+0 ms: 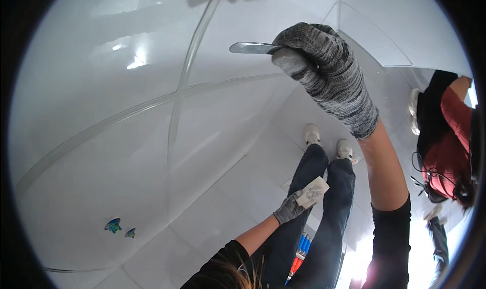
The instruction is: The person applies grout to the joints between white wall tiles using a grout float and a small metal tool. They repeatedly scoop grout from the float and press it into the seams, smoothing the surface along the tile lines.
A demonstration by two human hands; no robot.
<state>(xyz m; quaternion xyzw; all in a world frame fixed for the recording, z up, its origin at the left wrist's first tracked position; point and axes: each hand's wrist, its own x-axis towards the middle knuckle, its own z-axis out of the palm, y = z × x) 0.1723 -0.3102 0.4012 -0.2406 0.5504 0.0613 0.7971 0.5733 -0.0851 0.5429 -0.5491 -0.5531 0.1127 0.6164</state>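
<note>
A grey knitted glove covers my right hand (324,76), raised in the upper right with fingers closed around the handle of a small metal spatula (250,48). Its slim, round-tipped blade points left, in front of a glossy white surface (116,152); whether it touches cannot be told. My left hand (289,209), gloved likewise, is low near my thighs. It grips a pale square board (313,193) by one edge, and grey smears mark the board's face. The spatula's handle is hidden inside my right hand.
Shiny seam lines (191,51) cross on the white surface. Two small fish-shaped decorations (113,225) sit low on it. Blue and red-handled tools (302,246) are below my legs. At right is another person in a red top (445,152), with more legs (439,241) beyond.
</note>
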